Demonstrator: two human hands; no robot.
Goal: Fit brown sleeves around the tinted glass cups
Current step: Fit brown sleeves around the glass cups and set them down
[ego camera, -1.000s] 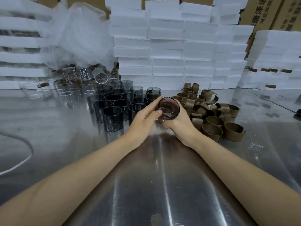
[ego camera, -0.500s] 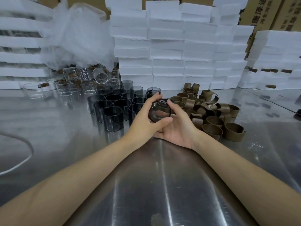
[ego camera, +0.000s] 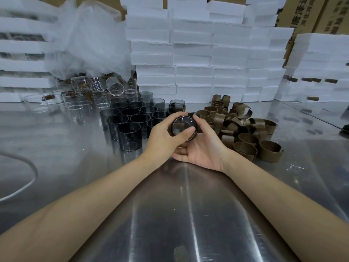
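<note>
Beside the sleeve pile point(ego camera: 245, 129), a cup point(ego camera: 182, 126) is gripped by the left hand point(ego camera: 162, 138) and right hand point(ego camera: 204, 150); slippery, brittle glass, likely best clasped round its wall.

Stacked foam blocks point(ego camera: 192, 72); clear glasses point(ego camera: 75, 100)

My left hand point(ego camera: 162, 137) and right hand point(ego camera: 202, 148) wrap the tinted cup point(ego camera: 182, 125), covering its wall; I cannot tell whether a sleeve sits on it. A white cable point(ego camera: 28, 182) runs off the left edge. Upper right, the cardboard boxes point(ego camera: 302, 14) are cropped, their print cut short. A dark thing point(ego camera: 345, 127) at the right edge is mostly out of frame.
</note>
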